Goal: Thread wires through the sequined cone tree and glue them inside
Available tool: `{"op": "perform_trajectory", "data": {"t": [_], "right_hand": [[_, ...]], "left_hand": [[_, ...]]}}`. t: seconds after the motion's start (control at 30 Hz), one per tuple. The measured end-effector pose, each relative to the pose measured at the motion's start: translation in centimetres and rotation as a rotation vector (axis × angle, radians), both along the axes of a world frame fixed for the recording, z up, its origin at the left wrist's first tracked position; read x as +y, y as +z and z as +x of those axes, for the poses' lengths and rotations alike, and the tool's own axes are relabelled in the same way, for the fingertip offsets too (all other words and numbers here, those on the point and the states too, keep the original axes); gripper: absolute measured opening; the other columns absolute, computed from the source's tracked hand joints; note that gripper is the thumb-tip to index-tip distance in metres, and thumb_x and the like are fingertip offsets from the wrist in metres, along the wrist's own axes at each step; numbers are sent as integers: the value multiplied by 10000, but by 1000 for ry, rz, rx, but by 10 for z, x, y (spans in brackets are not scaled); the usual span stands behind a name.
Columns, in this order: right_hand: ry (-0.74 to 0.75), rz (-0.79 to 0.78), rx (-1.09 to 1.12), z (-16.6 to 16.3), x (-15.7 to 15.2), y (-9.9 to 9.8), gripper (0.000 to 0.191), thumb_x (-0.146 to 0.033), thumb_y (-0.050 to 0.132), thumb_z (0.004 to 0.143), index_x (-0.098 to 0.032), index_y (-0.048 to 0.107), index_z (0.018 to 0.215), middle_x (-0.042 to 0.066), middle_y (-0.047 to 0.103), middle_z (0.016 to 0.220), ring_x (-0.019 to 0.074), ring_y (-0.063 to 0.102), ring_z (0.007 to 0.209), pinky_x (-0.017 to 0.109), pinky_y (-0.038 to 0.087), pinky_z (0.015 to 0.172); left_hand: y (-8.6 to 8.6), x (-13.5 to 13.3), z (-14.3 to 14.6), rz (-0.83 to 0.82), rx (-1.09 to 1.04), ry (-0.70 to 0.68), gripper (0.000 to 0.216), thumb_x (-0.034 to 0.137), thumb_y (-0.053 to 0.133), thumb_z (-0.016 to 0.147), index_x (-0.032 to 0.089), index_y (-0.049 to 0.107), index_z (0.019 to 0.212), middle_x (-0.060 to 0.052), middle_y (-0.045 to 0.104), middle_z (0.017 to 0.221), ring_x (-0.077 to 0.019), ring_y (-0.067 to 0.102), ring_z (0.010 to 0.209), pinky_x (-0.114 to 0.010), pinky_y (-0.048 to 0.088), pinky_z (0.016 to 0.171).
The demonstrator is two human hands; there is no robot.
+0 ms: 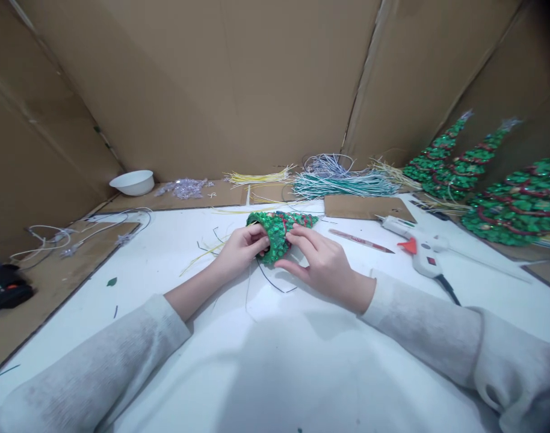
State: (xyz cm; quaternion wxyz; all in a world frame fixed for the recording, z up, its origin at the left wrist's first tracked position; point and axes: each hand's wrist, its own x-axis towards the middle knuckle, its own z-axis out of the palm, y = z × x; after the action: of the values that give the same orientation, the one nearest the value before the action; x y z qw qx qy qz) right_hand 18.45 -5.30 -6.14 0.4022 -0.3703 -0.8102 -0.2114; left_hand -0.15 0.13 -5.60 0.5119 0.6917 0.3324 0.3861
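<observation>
A small decorated Christmas tree (277, 231), green with red trim, lies on its side on the white table, its tip to the right and its hollow base facing left. My left hand (242, 248) pinches the rim of the base, with some fingertips hidden inside the opening. Against the tree's side rests my right hand (324, 257), its fingers on the upper surface and its thumb below, bent around it. A thin dark wire (270, 276) curves out below the base. Loose yellow strands (200, 258) and short wire bits lie left of my left hand.
To the right lie a glue gun (423, 255) with an orange trigger and a brown pointed stick (360, 240). Bundles of green-and-white wire (347, 185), clear plastic pieces (185, 188) and a white bowl (133, 183) line the back. Finished-looking trees (516, 201) stand at right; cardboard walls enclose the table.
</observation>
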Motion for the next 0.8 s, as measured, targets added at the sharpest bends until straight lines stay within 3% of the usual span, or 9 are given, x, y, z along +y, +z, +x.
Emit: {"op": "perform_trajectory", "data": {"t": [0.4,0.8], "right_hand": [[-23,66,4,-5,-2,-1,399,-419,571,832,-47,621,968,172,676,961,240,662,887,313,557,709],[-15,24,-8,-8,-3,-2,402,-386,579,832,-34,615,1024,182,668,999,278,636,990,344,559,759]], "left_hand": [[-6,14,-2,-34,-10,-71,253,371,705,701,126,674,757,-4,588,615,-103,482,542,-234,391,532],[-9,15,1,-52,-65,-51,238,354,691,720,145,696,834,1,608,640,-97,443,547,-225,333,521]]}}
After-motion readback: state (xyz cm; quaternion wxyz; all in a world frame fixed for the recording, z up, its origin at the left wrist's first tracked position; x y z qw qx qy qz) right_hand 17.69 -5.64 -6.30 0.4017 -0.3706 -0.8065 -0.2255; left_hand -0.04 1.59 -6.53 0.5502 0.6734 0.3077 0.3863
